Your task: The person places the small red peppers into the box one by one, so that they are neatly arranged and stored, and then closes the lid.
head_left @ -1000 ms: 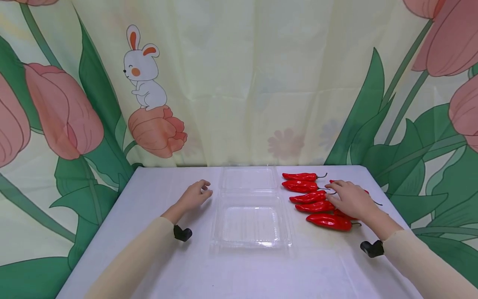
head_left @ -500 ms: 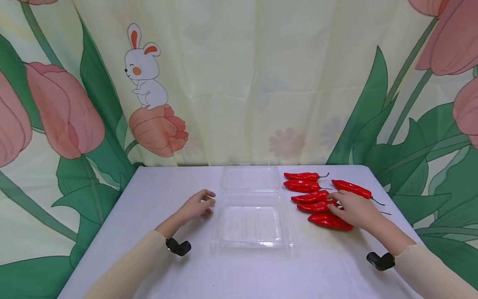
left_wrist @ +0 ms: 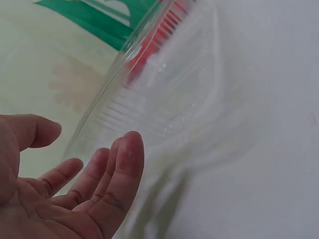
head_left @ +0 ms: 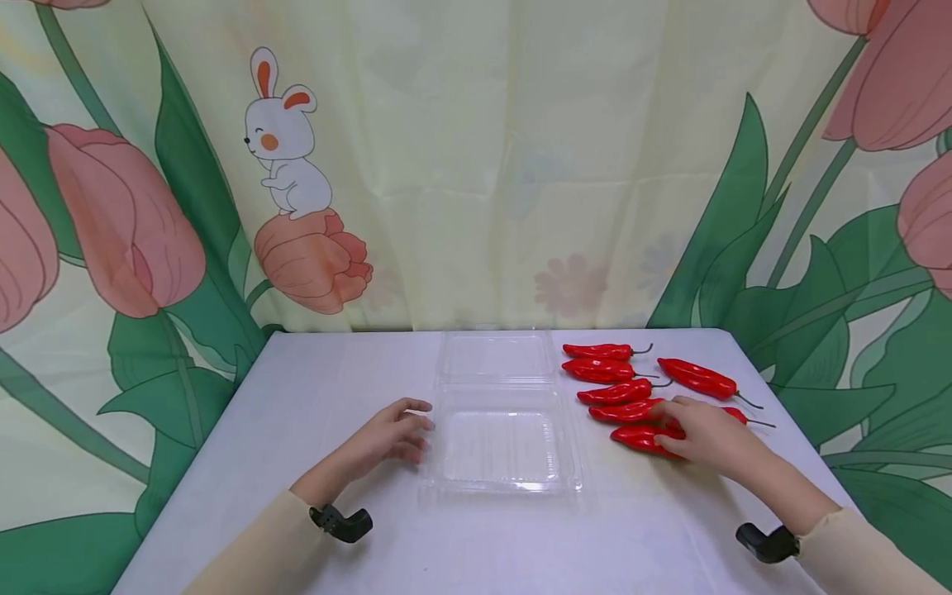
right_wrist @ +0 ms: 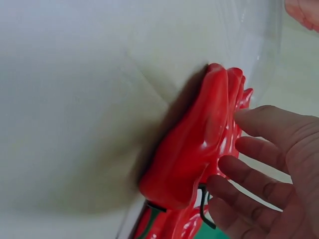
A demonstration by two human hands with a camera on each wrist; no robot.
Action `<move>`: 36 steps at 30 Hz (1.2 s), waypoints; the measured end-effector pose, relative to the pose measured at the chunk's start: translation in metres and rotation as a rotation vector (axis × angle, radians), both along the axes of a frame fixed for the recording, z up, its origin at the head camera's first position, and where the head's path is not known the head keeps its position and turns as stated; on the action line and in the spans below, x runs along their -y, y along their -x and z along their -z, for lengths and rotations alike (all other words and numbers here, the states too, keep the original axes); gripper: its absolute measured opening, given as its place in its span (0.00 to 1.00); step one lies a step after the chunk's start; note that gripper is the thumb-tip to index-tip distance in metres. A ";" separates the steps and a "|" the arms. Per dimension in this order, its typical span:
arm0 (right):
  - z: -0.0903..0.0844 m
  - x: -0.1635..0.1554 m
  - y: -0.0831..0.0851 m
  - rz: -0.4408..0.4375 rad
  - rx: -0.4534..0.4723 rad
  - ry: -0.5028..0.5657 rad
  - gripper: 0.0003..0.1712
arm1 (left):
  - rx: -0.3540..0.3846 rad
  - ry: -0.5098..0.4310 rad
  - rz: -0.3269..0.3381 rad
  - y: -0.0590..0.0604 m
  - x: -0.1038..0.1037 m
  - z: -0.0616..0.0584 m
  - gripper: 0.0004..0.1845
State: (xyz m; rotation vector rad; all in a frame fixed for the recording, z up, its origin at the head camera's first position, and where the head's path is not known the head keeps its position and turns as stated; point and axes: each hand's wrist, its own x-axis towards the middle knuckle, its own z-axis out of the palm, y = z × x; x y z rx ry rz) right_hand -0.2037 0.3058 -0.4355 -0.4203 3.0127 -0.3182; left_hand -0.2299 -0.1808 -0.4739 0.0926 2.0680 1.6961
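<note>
White table (head_left: 297,430) before a tulip curtain. Right hand (head_left: 706,434), fingers relaxed, rests on the nearest red pepper (head_left: 640,438); left hand (head_left: 390,434), loosely spread, beside the clear container (head_left: 502,446). Both hands have drawn nearer.

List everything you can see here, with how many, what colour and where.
chili peppers: seven, red with dark stems, lying on the right part of the table; five in a column beside the container, two further right.
clamshell container: one, clear plastic, lying open at the middle of the table, nothing in it, lid folded away towards the backdrop.
table: one, white.
backdrop: one, pale yellow cloth with pink tulips, green leaves and a white rabbit, behind the table.
wrist cameras: two, black, one on each wrist.
left hand: fingers relaxed, holding nothing, beside the container's left edge.
right hand: fingers on the nearest pepper; no clear grip visible.
</note>
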 end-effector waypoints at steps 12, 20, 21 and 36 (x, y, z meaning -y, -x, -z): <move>0.012 0.006 -0.003 0.015 0.019 -0.013 0.35 | 0.032 -0.054 -0.013 -0.007 -0.005 0.000 0.23; 0.019 0.005 0.000 0.000 -0.048 -0.019 0.36 | 0.059 -0.104 -0.014 -0.008 -0.007 0.001 0.24; 0.020 0.005 0.000 -0.003 -0.054 -0.020 0.35 | 0.061 -0.105 -0.015 -0.008 -0.008 0.001 0.24; 0.013 0.011 0.001 0.009 -0.032 -0.017 0.34 | 0.068 -0.127 -0.009 -0.007 -0.007 0.001 0.24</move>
